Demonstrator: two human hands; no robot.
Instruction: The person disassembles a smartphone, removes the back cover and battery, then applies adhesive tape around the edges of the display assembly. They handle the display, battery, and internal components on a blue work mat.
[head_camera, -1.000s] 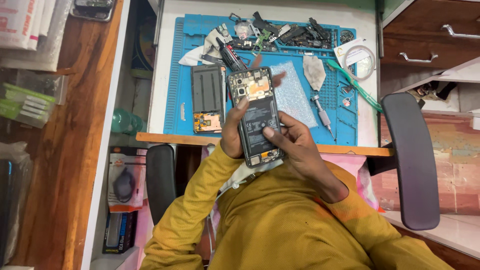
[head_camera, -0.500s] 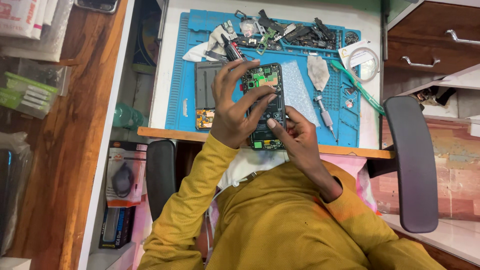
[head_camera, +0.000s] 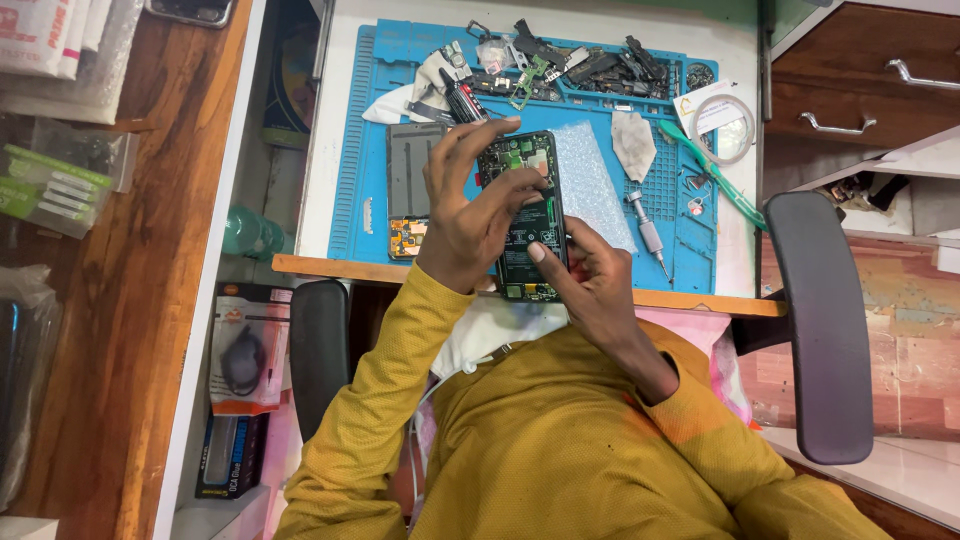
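Opened phone (head_camera: 528, 215) up off the blue mat (head_camera: 350, 200), gripped between both hands.

Left hand (head_camera: 468, 205) wrapped its left edge, fingers over the top; right hand (head_camera: 590, 275) clamped the lower right, thumb on the battery; a screwdriver (head_camera: 648, 235) lay just right.

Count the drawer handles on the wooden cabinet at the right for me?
2: upper handle at the frame's right edge, lower handle on the drawer beneath it. More may lie outside the frame.
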